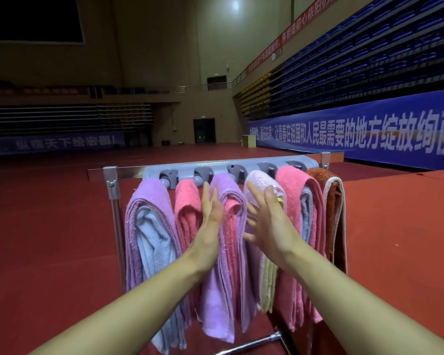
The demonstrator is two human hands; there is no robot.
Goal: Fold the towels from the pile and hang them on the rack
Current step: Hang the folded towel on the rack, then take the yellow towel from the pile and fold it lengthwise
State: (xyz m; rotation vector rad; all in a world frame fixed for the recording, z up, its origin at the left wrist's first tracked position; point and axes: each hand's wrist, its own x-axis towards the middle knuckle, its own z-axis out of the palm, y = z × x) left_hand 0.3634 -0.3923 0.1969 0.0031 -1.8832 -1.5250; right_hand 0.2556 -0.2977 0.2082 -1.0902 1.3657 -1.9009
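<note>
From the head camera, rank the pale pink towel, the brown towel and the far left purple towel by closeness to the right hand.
1. Pale pink towel, directly behind the right hand.
2. Brown towel, at the rack's right end.
3. Far left purple towel, at the left end, beyond the left hand.

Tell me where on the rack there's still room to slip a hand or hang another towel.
The rack is crowded: six towel bundles hang nearly touching. The widest gap lies between the pink towel and the purple towel, where the left hand already reaches. The right hand covers the pale towel. Open red floor lies right of the rust towel.
</note>
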